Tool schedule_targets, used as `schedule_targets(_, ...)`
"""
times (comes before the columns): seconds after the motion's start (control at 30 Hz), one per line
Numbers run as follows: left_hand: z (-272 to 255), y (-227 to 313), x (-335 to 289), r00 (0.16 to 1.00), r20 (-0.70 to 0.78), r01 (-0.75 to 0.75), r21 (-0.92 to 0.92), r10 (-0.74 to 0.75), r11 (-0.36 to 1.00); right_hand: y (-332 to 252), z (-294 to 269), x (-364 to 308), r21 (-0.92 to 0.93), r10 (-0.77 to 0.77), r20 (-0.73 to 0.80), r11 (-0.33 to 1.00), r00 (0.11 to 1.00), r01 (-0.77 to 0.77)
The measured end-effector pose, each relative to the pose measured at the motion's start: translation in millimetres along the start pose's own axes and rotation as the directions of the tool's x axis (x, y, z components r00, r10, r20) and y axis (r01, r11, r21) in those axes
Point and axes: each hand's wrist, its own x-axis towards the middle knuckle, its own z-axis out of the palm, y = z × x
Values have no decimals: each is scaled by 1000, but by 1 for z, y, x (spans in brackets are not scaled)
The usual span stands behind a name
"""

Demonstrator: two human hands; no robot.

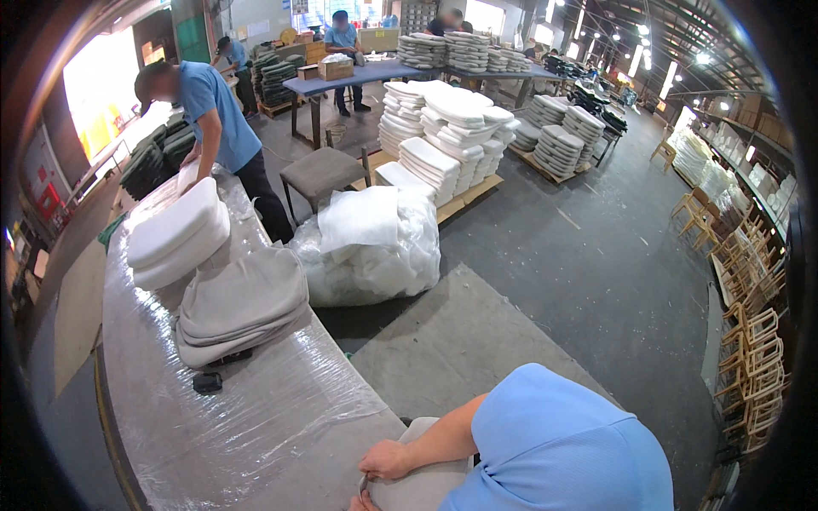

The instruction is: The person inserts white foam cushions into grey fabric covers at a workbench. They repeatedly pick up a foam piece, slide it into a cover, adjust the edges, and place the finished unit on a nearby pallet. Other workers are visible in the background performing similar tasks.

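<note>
So, grey cushion (417, 490) — held edge L, axis unclear.

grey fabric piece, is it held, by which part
Grey fabric piece, by its edge, in the right hand; left hand, partly cut off, at that edge too.

Worktop (213, 460): long, mostly under clear film (315, 379)
Far half: stacked white pads (177, 234)
Middle: piled grey covers (243, 294), small black object (207, 383) just beside
Near corner: grey cushion (422, 485), contact hidden
</note>
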Motion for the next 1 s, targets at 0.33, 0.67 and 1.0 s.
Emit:
schedule_targets(0.33, 0, 3, -7, 999, -51, -14, -39, 12, 999, 5, 8, 1, 18, 43, 22, 999, 999, -43)
schedule_targets(0.67, -2, 10, -9, 994, -103, -24, -33, 20, 999, -3, 0, -5, -75, -43, -34, 996, 998, 40)
schedule_targets(1.0, -3, 19, -17, 983, -145, -111, 16, 113, 994, -20, -9, -15, -57, -160, -201, 987, 966, 152)
